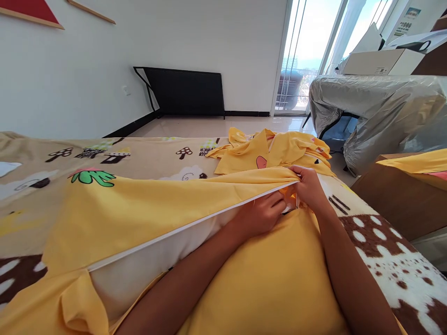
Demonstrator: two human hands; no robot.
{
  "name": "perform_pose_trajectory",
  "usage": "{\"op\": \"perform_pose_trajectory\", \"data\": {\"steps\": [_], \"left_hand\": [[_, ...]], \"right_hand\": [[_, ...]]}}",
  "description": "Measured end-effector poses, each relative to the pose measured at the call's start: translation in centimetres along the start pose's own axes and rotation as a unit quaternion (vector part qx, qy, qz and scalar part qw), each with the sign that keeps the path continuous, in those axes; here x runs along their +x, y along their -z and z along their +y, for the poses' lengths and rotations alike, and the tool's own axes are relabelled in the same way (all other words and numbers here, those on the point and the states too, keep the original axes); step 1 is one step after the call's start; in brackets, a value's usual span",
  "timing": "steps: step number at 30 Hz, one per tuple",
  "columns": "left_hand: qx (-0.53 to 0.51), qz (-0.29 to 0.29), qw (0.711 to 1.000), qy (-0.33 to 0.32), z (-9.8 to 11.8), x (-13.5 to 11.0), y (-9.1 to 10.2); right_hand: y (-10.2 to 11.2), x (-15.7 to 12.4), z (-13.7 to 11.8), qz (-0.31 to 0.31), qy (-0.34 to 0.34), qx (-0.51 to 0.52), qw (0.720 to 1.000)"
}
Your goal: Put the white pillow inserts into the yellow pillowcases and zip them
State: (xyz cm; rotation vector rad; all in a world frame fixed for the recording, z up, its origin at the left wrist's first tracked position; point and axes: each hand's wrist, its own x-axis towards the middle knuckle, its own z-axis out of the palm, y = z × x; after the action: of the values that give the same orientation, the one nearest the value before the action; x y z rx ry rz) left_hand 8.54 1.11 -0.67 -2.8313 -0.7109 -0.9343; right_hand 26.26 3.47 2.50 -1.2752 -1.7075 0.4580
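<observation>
A yellow cushion cover [167, 204] with a white zipper edge lies open across the front of the bed, its long opening running diagonally. White filling or an inner cushion [139, 267] shows inside the gap. My right hand [309, 186] pinches the cover's edge at the far right end of the opening. Just left of it, my left hand [267, 214] sits inside the opening with its fingers curled near that corner; what they grip is hidden. A green leaf print [92, 177] marks the cover's upper left.
Another crumpled yellow cloth [275, 149] lies farther back on the patterned blanket [153, 156]. To the right stand a brown box [394, 200] with yellow fabric on it and plastic-wrapped furniture [377, 102] with a white box [380, 62] on top. A black panel [185, 93] leans by the wall.
</observation>
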Motion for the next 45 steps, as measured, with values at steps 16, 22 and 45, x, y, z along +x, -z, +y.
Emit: {"op": "perform_pose_trajectory", "data": {"steps": [16,22,45], "left_hand": [[0.228,0.045,0.971,-0.063,1.3,0.3,-0.1],[0.204,-0.013,0.978,-0.038,1.3,0.3,-0.3],[0.042,-0.035,0.991,0.119,1.1,0.7,0.0]], "right_hand": [[0.1,-0.3,-0.7,-0.064,0.057,-0.014,0.996],[0.3,-0.7,-1.5,-0.105,0.056,-0.019,0.993],[-0.4,-0.6,-1.2,0.009,0.019,-0.152,0.988]]}}
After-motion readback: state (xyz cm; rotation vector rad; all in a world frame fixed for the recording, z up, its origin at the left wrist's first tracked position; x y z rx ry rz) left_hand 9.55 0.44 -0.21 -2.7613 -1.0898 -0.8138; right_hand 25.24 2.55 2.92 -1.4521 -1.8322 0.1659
